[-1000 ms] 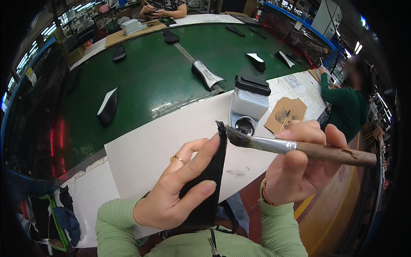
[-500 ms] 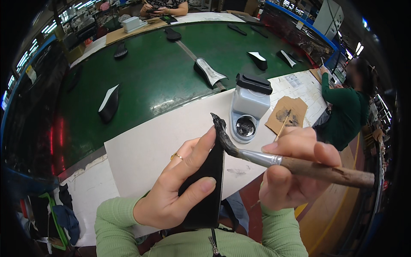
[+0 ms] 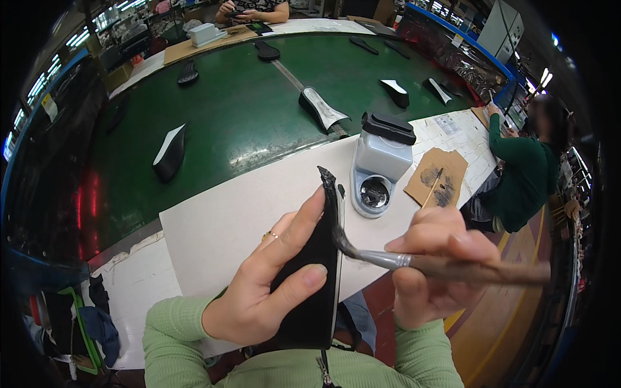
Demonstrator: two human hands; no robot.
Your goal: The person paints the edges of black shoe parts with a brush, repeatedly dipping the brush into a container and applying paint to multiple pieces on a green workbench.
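My left hand (image 3: 264, 291) is closed around a black wedge-shaped shoe sole (image 3: 303, 307), held upright on edge with its narrow tip pointing away from me. A wet, shiny black coat shows at that tip. My right hand (image 3: 435, 275) grips a brush (image 3: 383, 258) with a wooden handle and a metal ferrule. Its dark bristles bend against the right edge of the sole, below the tip. Beyond my hands stands a pale grey pot (image 3: 383, 158) with a black lid; black liquid shows in its open front cup (image 3: 374, 193).
A stained cardboard piece (image 3: 451, 161) with a thin stick (image 3: 432, 187) lies right of the pot. White paper (image 3: 226, 220) covers the bench. Beyond it, a green conveyor belt (image 3: 226, 103) carries several soles. A person in dark green (image 3: 527, 161) sits at right; another person's hands (image 3: 238, 11) are at the far side.
My right hand has drawn the brush down along the sole's edge toward me, away from the tip. My left hand and the sole stay almost in place.
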